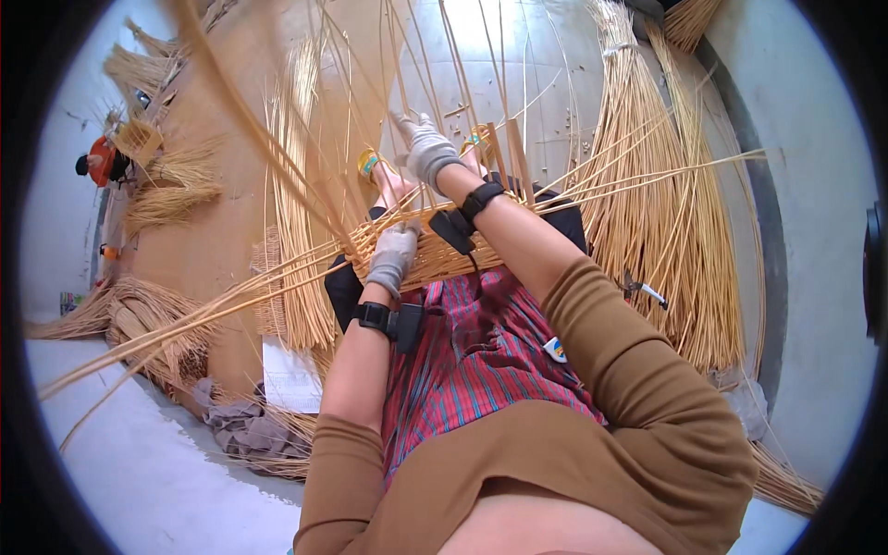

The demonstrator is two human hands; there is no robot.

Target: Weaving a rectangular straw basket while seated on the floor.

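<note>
A partly woven wicker basket rests across my lap, with thin upright canes rising from it and long loose canes reaching out to both sides. My left hand, in a pale glove, is closed on the near left part of the woven wall. Above the far side, my right hand, also gloved, is among the upright canes with its fingers stretched and apart. Two flat wooden stakes stand just right of that hand. Part of the weave is hidden under my right forearm.
Large bundles of canes lie on the right, with pruning shears on them. More canes lie on the left, near a white paper sheet and a grey cloth. Walls stand on both sides.
</note>
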